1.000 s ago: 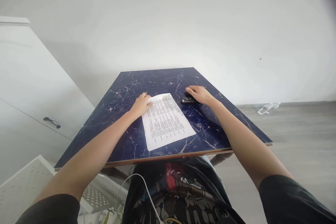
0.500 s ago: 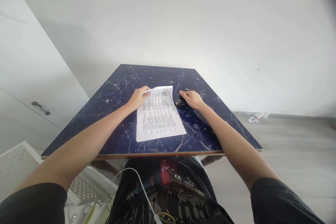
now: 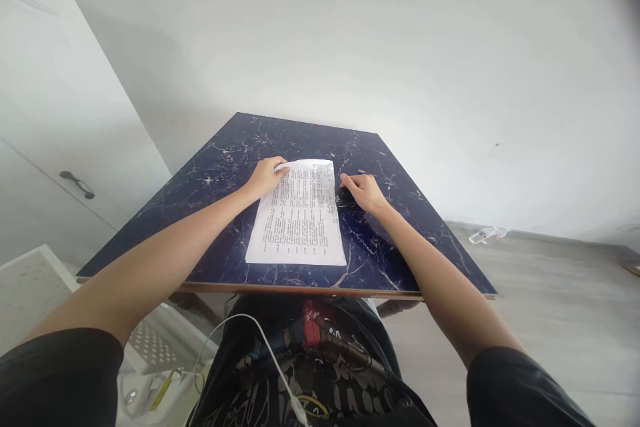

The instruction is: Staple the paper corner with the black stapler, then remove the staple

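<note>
Printed sheets of paper [image 3: 300, 220] lie on the dark blue marbled table [image 3: 280, 130], their text turned sideways to me. My left hand [image 3: 269, 177] grips the upper left edge of the paper, thumb on top and fingers underneath. At the paper's right edge, my right hand [image 3: 366, 191] is closed over a small black stapler [image 3: 345, 199]. Most of the stapler is hidden under that hand; its front end meets the paper's edge. Whether the edge lies inside its jaws I cannot tell.
A small dark piece [image 3: 362, 172] lies on the table just beyond my right hand. A white cabinet [image 3: 55, 113] stands at the left, a white perforated rack [image 3: 150, 347] below it. A white cable [image 3: 260, 330] crosses my lap. Clear plastic [image 3: 487, 235] lies on the floor at right.
The paper has turned slightly, its near edge swinging left, and its right edge now lies straighter beside the stapler. Both hands keep their holds. The view has tilted a little.
</note>
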Motion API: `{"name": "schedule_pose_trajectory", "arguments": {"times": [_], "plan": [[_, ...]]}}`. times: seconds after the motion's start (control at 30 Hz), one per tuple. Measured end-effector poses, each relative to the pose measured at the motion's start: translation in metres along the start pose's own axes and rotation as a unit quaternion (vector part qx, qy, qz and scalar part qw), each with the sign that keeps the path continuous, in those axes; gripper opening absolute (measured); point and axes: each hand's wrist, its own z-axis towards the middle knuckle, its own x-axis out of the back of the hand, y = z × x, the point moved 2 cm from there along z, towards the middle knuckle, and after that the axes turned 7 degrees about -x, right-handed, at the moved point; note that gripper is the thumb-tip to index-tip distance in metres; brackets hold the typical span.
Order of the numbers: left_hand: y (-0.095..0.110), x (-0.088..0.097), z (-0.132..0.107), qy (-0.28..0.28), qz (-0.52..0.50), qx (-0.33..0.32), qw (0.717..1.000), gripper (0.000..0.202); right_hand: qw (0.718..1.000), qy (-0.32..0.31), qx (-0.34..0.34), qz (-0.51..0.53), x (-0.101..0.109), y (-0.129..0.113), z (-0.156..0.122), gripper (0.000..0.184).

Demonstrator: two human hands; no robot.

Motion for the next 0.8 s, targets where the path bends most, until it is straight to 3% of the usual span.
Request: {"name": "schedule_pose_trajectory", "arguments": {"times": [0.17,0.4,0.8], "plan": [[-0.003,0.004,0.000,-0.001,0.008,0.023,1.000,0.015,0.999,0.027,-0.020,0.005,-0.001,0.000,0.000,0.061],[0.006,0.003,0.000,-0.024,-0.019,0.007,1.000,0.014,0.999,0.029,-0.034,-0.021,-0.006,-0.004,0.000,0.062],[0.012,0.003,-0.001,-0.022,-0.034,0.005,0.999,0.013,0.987,0.006,-0.059,-0.152,-0.018,-0.021,-0.008,0.061]]}}
